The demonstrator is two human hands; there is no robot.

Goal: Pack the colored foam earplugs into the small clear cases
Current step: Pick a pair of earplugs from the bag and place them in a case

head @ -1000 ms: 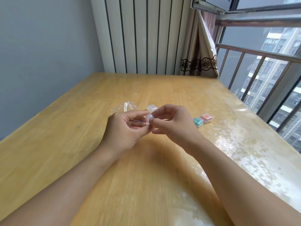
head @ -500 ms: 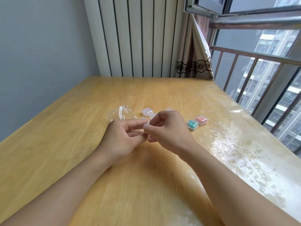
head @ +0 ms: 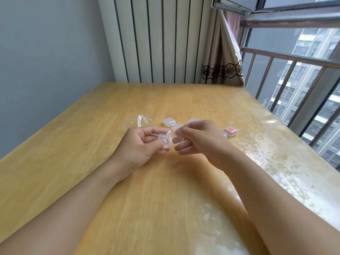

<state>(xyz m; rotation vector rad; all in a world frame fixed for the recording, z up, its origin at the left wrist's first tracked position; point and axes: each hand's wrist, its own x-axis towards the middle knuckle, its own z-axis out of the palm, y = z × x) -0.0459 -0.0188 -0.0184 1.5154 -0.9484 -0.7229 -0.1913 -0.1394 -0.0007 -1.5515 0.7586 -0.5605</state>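
My left hand (head: 139, 146) grips a small clear case (head: 164, 142) above the wooden table (head: 165, 199). The case's lid looks swung open toward my right hand (head: 200, 138), whose thumb and index finger pinch at the lid edge; motion blur hides the exact contact. Behind the hands lie empty clear cases (head: 168, 121), one of them (head: 176, 126) just past my fingertips. A shut case with pink earplugs (head: 230, 131) sits to the right. A teal-filled case (head: 224, 134) peeks out behind my right hand.
A crumpled clear plastic bag (head: 139, 120) lies left of the empty cases. A white radiator (head: 156, 39) and a curtain (head: 222, 57) stand beyond the table's far edge. A window with railing (head: 294, 74) runs along the right side.
The hands have drawn slightly apart and the clear case between them has come open. The camera has tilted, so more empty cases show behind the hands.
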